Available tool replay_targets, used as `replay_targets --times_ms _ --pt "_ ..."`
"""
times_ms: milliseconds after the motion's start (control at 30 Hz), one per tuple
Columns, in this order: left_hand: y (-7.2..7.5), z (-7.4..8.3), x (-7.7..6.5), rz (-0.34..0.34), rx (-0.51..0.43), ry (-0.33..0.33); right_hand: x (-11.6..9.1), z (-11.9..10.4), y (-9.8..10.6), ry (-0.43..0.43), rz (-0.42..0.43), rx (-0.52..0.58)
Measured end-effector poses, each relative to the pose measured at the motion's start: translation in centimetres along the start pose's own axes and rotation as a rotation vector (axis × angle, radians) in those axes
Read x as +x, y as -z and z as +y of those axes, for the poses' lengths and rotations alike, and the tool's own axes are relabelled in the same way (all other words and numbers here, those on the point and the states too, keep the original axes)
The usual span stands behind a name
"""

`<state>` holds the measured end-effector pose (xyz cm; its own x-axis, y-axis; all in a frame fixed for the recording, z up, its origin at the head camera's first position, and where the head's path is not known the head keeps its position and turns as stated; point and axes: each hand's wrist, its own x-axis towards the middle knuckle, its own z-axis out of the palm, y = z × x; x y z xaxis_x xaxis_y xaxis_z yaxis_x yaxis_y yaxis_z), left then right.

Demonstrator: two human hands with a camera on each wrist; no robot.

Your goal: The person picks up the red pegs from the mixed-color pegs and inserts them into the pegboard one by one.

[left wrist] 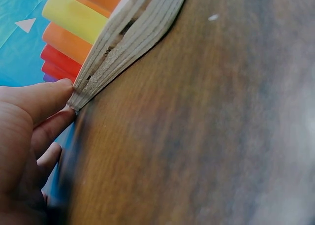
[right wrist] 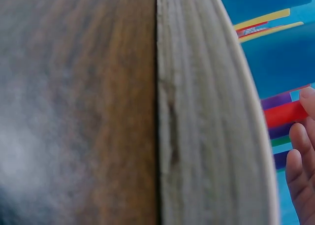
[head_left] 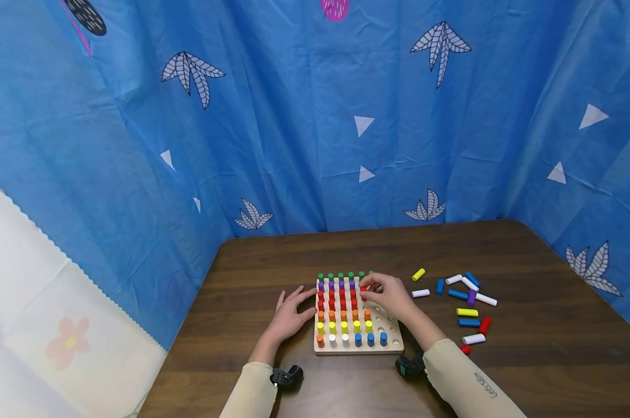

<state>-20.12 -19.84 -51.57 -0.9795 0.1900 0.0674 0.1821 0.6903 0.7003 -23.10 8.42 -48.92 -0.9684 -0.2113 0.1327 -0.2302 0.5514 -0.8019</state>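
A pale wooden pegboard (head_left: 359, 350) lies on the table, filled with upright coloured pegs in rows. Green stands at the back, then purple, red, orange and yellow; the front row mixes orange, white and blue. Over the right part of the red rows, my right hand (head_left: 393, 296) pinches a red peg (head_left: 364, 293) between thumb and fingers. The right wrist view shows that red peg (right wrist: 285, 114) upright by the fingertips; whether it sits in a hole I cannot tell. My left hand (head_left: 287, 321) touches the board's left edge with fairly straight fingers, its thumb (left wrist: 51, 94) against the side.
Loose pegs lie scattered right of the board, among them a yellow peg (head_left: 418, 274), a white peg (head_left: 421, 294), a purple peg (head_left: 471, 297) and a red peg (head_left: 484, 325). The brown table (head_left: 273, 261) meets a blue curtain (head_left: 315, 145) behind.
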Motion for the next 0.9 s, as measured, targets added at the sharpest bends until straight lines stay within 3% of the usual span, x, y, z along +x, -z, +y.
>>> replay_targets --times_ms 900 --pt "0.03 0.09 -0.08 0.002 -0.013 0.005 -0.07 -0.11 -0.26 0.046 0.033 -0.071"
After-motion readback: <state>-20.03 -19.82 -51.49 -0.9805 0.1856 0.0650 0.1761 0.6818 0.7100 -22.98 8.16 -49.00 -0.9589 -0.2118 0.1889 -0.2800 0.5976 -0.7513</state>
